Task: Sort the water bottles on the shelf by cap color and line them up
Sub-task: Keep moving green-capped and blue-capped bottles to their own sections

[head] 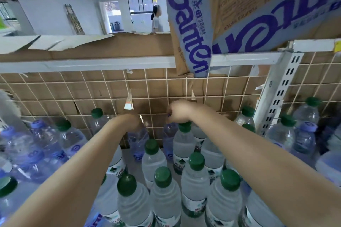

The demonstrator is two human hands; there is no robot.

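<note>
Both my arms reach to the back of the shelf. My left hand (132, 120) is closed over the top of a purple-tinted bottle (138, 142) standing against the wire grid. My right hand (178, 112) grips the purple cap of a second purple-tinted bottle (168, 138) just right of it. Several green-capped bottles (162, 177) stand in a cluster in the middle and front of the shelf. Several purple-capped bottles (37, 124) crowd the left side, with a green-capped bottle (63, 125) among them.
A wire grid back (103, 90) backed by cardboard closes the rear. A white slotted upright (280, 94) divides off the right bay, which holds mixed green-capped and purple-capped bottles (308, 127). Cardboard cartons (188, 29) overhang the top rail. A person (156, 18) stands far behind.
</note>
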